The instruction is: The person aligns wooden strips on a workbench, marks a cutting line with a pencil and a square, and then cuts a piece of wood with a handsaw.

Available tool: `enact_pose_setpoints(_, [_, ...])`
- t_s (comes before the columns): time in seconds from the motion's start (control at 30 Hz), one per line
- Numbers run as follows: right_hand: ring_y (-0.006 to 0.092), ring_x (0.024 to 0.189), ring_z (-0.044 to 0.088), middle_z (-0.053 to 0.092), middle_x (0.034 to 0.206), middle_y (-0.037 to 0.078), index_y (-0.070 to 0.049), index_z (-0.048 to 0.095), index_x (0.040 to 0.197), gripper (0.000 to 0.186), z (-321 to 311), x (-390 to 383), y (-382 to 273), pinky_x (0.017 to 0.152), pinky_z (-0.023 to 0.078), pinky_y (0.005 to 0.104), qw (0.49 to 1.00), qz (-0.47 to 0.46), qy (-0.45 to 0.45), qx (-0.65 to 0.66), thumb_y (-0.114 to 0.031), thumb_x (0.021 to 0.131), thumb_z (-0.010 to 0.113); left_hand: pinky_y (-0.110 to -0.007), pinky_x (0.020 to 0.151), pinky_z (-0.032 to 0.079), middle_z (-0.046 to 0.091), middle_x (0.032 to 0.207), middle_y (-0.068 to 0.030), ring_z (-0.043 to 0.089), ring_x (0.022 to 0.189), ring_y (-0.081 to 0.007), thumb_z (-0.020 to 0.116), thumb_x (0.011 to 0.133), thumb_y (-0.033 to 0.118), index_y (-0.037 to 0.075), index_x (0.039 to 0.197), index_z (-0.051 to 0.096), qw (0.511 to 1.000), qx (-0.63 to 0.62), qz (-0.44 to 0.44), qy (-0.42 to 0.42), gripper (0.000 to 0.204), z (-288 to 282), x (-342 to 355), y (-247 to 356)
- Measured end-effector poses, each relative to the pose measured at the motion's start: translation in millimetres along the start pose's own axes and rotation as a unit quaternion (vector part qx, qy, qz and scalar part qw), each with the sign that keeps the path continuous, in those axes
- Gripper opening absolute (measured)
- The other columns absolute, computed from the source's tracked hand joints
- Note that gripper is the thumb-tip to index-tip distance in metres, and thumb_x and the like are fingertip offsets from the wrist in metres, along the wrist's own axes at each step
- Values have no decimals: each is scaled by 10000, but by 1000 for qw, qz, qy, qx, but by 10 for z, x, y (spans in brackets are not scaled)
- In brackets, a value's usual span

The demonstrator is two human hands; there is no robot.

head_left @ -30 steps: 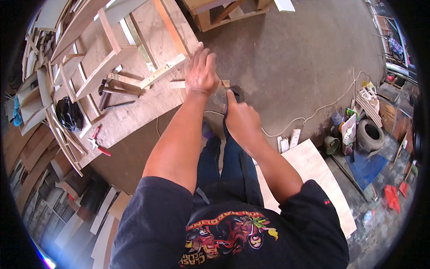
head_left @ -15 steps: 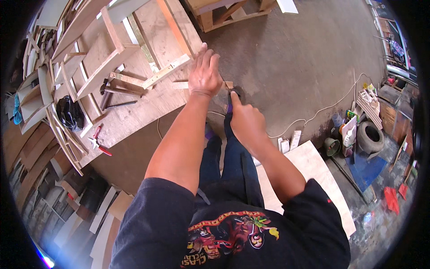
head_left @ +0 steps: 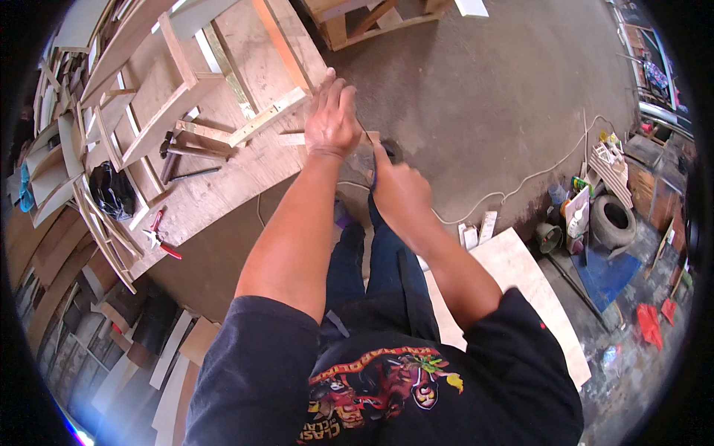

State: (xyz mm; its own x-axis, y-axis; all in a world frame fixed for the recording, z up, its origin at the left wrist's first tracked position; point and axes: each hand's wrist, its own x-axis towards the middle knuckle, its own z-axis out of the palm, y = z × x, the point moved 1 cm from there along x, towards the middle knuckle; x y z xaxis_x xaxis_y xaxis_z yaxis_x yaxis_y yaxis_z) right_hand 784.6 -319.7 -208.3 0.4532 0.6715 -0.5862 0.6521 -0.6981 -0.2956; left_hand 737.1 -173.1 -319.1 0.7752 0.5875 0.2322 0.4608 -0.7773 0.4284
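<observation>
My left hand (head_left: pixel 332 123) presses down over a short wooden strip (head_left: pixel 293 139) at the near corner of the plywood worktop (head_left: pixel 223 182). One end of the strip juts past the worktop's edge. My right hand (head_left: pixel 401 192) is closed, its index finger stretched forward, round what looks like a handsaw (head_left: pixel 364 131). Only its thin dark blade shows, almost edge-on, crossing the jutting end beside my left hand. The handle is mostly hidden by my fingers. Left of my left hand, a jointed wooden frame (head_left: pixel 269 117) rests on the worktop.
A hammer (head_left: pixel 195 152) and red-handled pliers (head_left: pixel 158 236) lie on the worktop, near a black plastic bag (head_left: pixel 111 189). A pale board (head_left: pixel 513 290) is at my right. A cable (head_left: pixel 491 195) runs over the floor toward a tyre (head_left: pixel 613 222). Boards are stacked at left.
My right hand has moved slightly forward with the saw, closer to the strip. My left hand stays pressed on the wood. The whole view has shifted a little.
</observation>
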Motion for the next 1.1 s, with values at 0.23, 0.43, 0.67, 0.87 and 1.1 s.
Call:
enact_pose_setpoints(0.23, [413, 808, 753, 747, 844, 232, 62, 438, 1452, 585, 80, 112, 4, 710, 619, 503, 1000, -15, 14, 11, -26, 892, 580, -508, 1209, 361, 582, 1368, -163, 437, 1450, -360, 533, 884, 70, 57, 1190, 594, 1000, -2, -2, -21, 312, -12, 21, 23])
enact_pose_setpoints(0.43, [408, 781, 755, 747, 843, 233, -5, 497, 1435, 516, 83, 15, -9, 686, 617, 513, 1000, 17, 21, 16, -53, 923, 535, -530, 1161, 398, 614, 1328, -175, 488, 1403, -393, 528, 854, 46, 65, 1171, 610, 1000, -4, 6, 4, 329, -21, 36, 46])
enact_pose_setpoints(0.67, [390, 757, 757, 743, 802, 211, -30, 524, 1436, 508, 133, 112, 18, 670, 614, 513, 999, 7, 35, 5, -67, 929, 529, -516, 1198, 369, 597, 1347, -155, 452, 1436, -362, 551, 865, 59, 57, 1167, 610, 1000, 11, 7, -9, 308, -1, 9, 21])
enact_pose_setpoints(0.87, [393, 788, 759, 746, 827, 218, -41, 510, 1461, 532, 116, -100, 25, 678, 615, 515, 999, 11, 27, 23, -75, 930, 531, -513, 1195, 369, 592, 1347, -161, 442, 1441, -376, 564, 843, 59, 70, 1181, 604, 1000, 11, 4, -17, 340, 3, -23, 10])
enact_pose_setpoints(1.1, [442, 843, 729, 735, 890, 246, -95, 440, 1521, 638, 129, -137, 50, 741, 587, 533, 998, 37, -42, 27, -61, 894, 556, -507, 1191, 378, 594, 1344, -170, 449, 1435, -379, 565, 846, 64, 59, 1180, 608, 1000, 5, 3, -18, 337, 3, 37, -26])
